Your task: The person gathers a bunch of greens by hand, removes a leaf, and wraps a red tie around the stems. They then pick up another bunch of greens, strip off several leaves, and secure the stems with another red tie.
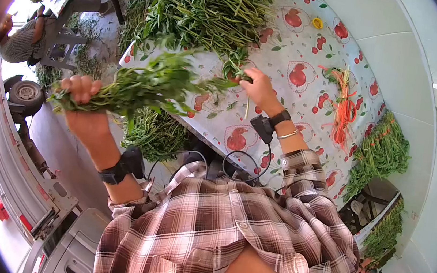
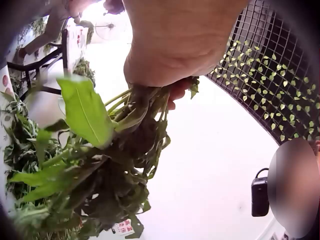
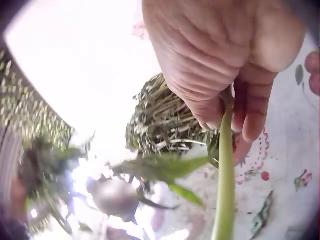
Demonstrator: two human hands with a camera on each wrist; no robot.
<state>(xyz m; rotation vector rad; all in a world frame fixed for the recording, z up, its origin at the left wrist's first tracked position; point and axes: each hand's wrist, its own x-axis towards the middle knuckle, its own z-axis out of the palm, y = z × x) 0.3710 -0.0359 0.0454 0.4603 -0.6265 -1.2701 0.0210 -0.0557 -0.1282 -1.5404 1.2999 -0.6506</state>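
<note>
My left hand (image 1: 83, 93) grips a bunch of leafy greens (image 1: 149, 84) by its stem end, holding it up to the left over the table's near edge. In the left wrist view, the gathered stems and drooping leaves hang below the palm. My right hand (image 1: 261, 92) is raised over the table near the leafy tips of that bunch. Between thumb and fingers it pinches a green stalk (image 3: 225, 180), which points downward in the right wrist view; some leaves show beside it.
A big heap of greens (image 1: 205, 13) covers the table's far left. The fruit-patterned tablecloth (image 1: 218, 130) bears orange-red ties (image 1: 343, 118) and a yellow ring (image 1: 317, 22). Tied bundles (image 1: 381, 155) stand along the right edge. More greens (image 1: 155, 136) lie below the near edge. A person (image 1: 21, 44) sits left.
</note>
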